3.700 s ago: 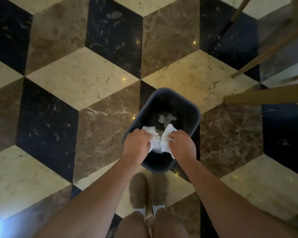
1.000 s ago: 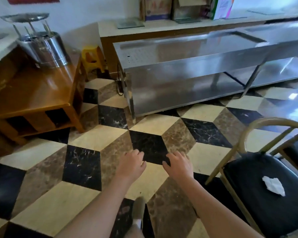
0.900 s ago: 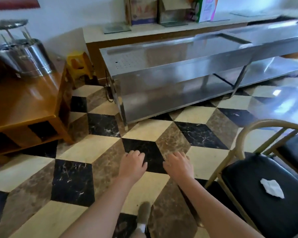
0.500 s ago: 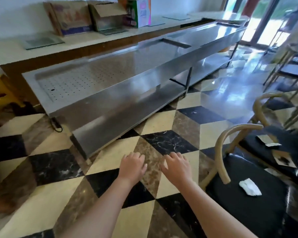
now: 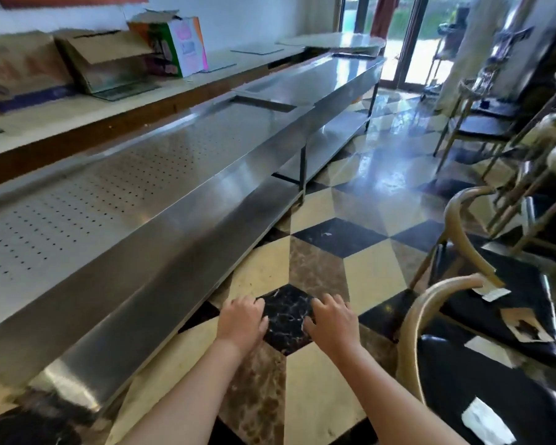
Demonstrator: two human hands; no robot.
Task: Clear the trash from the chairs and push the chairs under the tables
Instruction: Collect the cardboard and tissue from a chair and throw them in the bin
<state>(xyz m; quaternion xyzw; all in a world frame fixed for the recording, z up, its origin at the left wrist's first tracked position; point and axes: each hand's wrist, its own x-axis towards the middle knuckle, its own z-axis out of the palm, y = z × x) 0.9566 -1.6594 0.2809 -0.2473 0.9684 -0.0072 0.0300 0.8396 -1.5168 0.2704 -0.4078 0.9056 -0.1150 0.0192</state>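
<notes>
My left hand [image 5: 242,319] and my right hand [image 5: 331,322] hover side by side over the checkered floor, palms down, fingers loosely curled, holding nothing. To the right stands the nearest chair [image 5: 482,377] with a black seat and a curved tan back. A crumpled white tissue [image 5: 487,425] lies on its seat at the bottom right. Behind it a second chair [image 5: 523,277] carries a white paper scrap [image 5: 495,293] and a torn brown paper piece [image 5: 527,326]. Both hands are left of the chairs and touch neither.
A long stainless steel counter [image 5: 161,200] with a lower shelf runs along the left. Cardboard boxes [image 5: 109,62] sit on the ledge behind it. More chairs [image 5: 482,123] and tan legs crowd the right side. An aisle of glossy tile leads toward the glass doors [image 5: 408,36].
The tissue I held over the bin is gone from my hands. The view has swung right and moved forward along the counter, bringing the second chair's paper scraps into sight.
</notes>
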